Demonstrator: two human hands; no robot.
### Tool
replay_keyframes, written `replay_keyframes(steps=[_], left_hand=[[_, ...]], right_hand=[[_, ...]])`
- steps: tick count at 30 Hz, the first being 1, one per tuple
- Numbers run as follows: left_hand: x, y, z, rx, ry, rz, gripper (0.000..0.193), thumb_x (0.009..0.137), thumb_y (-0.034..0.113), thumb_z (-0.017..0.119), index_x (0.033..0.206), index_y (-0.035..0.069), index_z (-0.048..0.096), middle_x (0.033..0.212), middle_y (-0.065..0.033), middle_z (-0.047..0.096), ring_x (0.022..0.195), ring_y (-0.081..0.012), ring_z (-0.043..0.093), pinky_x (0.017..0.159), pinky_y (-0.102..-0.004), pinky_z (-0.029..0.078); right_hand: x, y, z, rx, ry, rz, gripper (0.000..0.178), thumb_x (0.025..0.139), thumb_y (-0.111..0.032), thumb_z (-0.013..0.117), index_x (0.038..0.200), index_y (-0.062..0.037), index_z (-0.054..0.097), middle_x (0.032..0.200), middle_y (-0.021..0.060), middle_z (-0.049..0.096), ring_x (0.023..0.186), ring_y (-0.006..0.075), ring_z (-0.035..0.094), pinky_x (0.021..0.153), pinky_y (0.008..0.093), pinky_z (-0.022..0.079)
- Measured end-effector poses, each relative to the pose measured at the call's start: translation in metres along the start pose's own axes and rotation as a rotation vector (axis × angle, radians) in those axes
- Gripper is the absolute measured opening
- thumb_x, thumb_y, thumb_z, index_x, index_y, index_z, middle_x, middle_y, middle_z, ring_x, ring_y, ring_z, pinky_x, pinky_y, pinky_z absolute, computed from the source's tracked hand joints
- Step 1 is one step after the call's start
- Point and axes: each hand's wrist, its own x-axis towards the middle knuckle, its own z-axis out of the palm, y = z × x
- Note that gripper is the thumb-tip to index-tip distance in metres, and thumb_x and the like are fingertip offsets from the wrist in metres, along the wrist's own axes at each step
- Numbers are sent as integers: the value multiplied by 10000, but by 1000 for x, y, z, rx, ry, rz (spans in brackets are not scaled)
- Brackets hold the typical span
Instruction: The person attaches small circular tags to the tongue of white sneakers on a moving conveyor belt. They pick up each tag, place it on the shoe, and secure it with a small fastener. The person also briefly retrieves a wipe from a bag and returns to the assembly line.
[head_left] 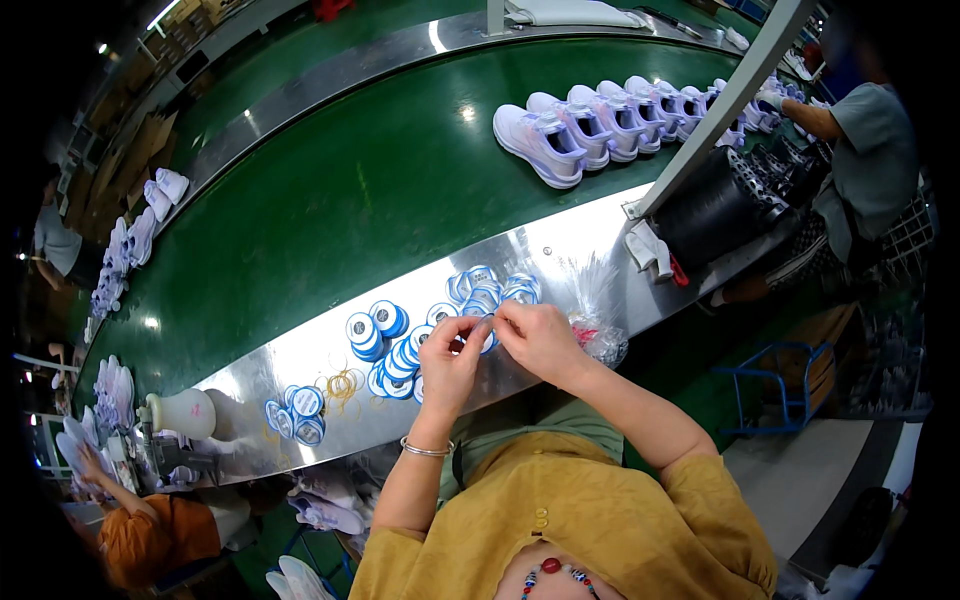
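Clock ref. = hands. Orange-clad worker (pixel 175 530) at 8. White pot (pixel 187 413), approx. 8:30, by steel ledge (pixel 350 432). Glossy green surface (pixel 300 220) beyond, 11. Yellow bands (pixel 345 383) on steel, 8:30, betw. piles of blue-rimmed discs (pixel 362 328), 8:30 thru 12. L hand (pixel 450 358), R hand (pixel 540 342) meet, fingertips narrow; can't tell if gripping disc. Clear bag (pixel 605 345), 3. Shoes (pixel 540 145) in row on green, 1. Grey-clad worker (pixel 875 150), 2.

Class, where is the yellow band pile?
In the head view, the yellow band pile lies on the metal ledge, left of the left hand, between groups of blue-rimmed discs.
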Motion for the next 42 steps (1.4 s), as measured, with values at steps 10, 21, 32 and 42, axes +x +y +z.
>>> replay_keyframes(steps=[10,21,32,42], left_hand=[[38,21,36,-386,-137,-157,67,894,66,629,923,6,621,782,-7,602,688,-72,523,630,-201,419],[133,45,95,-48,-376,42,115,929,98,578,967,-7,604,806,-27,632,706,-79,573,630,-207,458],[290,-32,159,425,-346,332,335,834,-3,459,1148,4,576,1095,-211,605,982,-378,588,862,-416,471],[262,8,152,-67,-45,-79,203,901,21,537,1092,-47,527,964,-144,613,799,-198,653,674,-292,532]], right_hand=[[12,22,-44,127,34,-178,107,889,-142,557,888,-38,583,750,170,618,702,370,606,604,446,465],[57,87,-110,384,-14,100,147,874,-147,616,902,-3,621,658,76,575,594,125,503,570,289,418],[117,151,-108,-130,319,21,95,875,-143,592,893,-58,629,754,126,614,635,287,601,577,384,459],[168,165,-148,-440,241,-80,46,843,-123,563,829,-95,597,735,118,547,665,351,601,573,448,485]])
